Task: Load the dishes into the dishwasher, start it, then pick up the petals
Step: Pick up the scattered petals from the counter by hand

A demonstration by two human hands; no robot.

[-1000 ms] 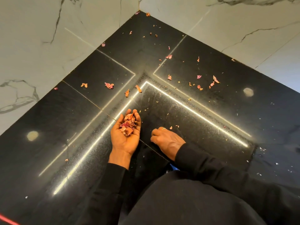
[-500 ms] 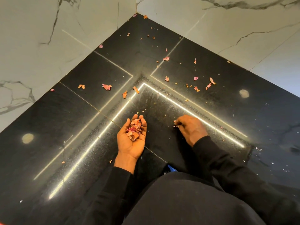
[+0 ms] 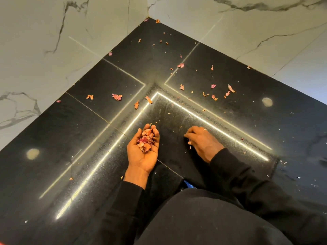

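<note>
Dried pink and orange petals [image 3: 117, 96] lie scattered over the black polished floor [image 3: 74, 138], mostly in the far half towards the corner. My left hand [image 3: 142, 156] lies palm up just above the floor, its fingers curled round a pile of gathered petals [image 3: 146, 140]. My right hand [image 3: 201, 141] is palm down to its right, fingertips pinched together on the floor over a small petal piece. Tiny fragments [image 3: 190, 147] lie around that hand.
White marble walls [image 3: 53, 50] meet at the far corner and border the black floor on the left and right. A bright light strip reflection [image 3: 212, 126] runs in an L across the tiles. My dark-clothed knee [image 3: 203, 218] fills the bottom of the view.
My right hand has moved away from the left hand, to the right and further out, and now pinches at the floor there. The left hand still cups its petals.
</note>
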